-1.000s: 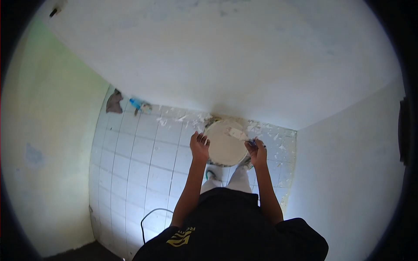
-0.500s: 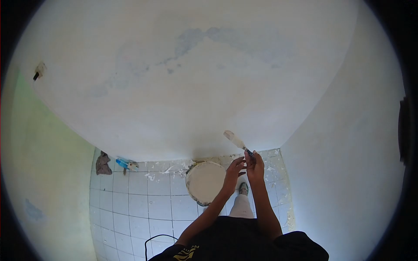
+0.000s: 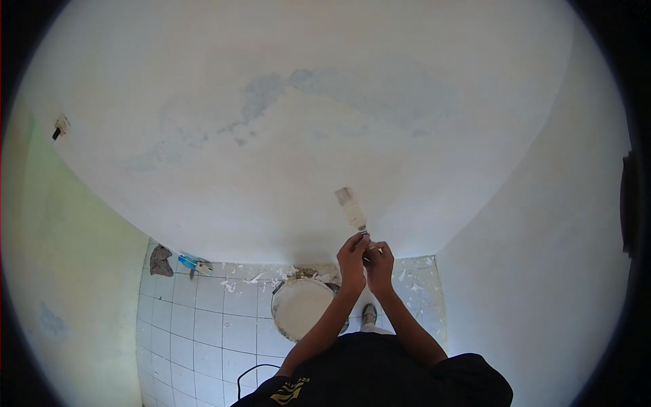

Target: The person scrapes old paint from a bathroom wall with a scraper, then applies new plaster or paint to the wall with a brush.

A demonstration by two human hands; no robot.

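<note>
A putty knife with a wide, pale-smeared blade points up and slightly left in front of the wall. My right hand is closed round its handle, most of which the fingers hide. Beside it, my left hand pinches the knife near the neck, where blade and handle meet. Below and left of my hands, a round bucket of off-white paste stands on the floor, partly covered by my left forearm.
The wall ahead carries bluish-grey patches. White splatters mark the tiled floor along its foot. At the left corner lie a grey-brown rag and a blue-and-white object. My shoe is right of the bucket.
The putty knife has moved left and turned more upright, its blade face now showing broadly. My left hand has come up onto its neck. The view has shifted a little.
</note>
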